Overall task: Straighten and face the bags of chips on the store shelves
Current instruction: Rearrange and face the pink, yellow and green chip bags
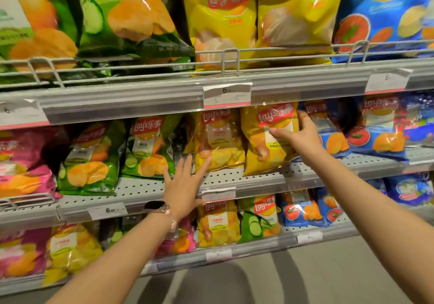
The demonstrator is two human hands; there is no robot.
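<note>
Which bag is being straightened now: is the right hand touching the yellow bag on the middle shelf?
Touching. The head view shows the right hand gripping the yellow bag, thumb across its front.

Two yellow chip bags (218, 139) stand upright, faces forward, on the middle shelf (234, 179), right one (265, 139) tilted

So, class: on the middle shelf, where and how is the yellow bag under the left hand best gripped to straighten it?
Probably at its two side edges, reaching straight in from the front. The yellow bag stands nearly upright, label outward, with gaps either side, while its puffy face gives little to pinch. The left hand only touches its lower corner with straight fingers.
</note>
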